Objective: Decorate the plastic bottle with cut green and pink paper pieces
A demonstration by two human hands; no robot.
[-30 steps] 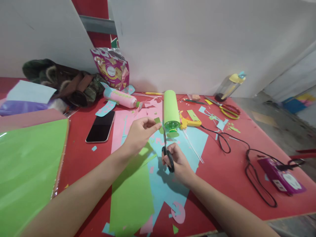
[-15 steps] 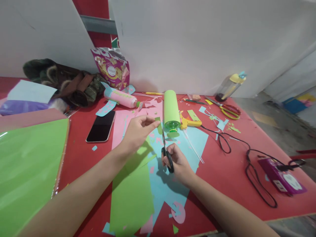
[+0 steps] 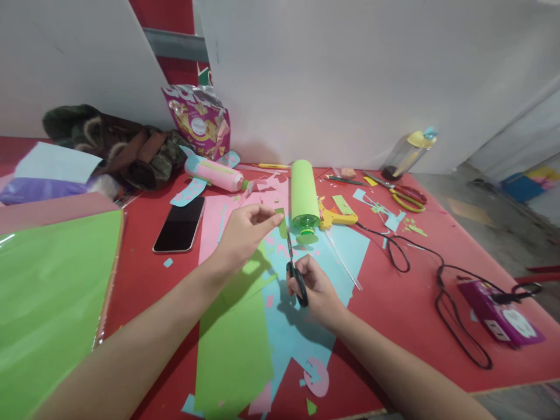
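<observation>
Between the thumb and fingers of my left hand is a small green paper piece, pinched at its upper left. My right hand is closed around the black handles of a pair of scissors. Their blades point away from me and lie along the right edge of the paper piece; whether they touch it I cannot tell. Just beyond lies a bottle wrapped in green paper, its clear green neck toward me. Green paper sheets and a light blue sheet lie under my hands.
A yellow glue gun lies right of the bottle, its black cord running to a purple power strip. Left are a phone and a pink paper-covered bottle with blue wings. Larger scissors and a water bottle are far right.
</observation>
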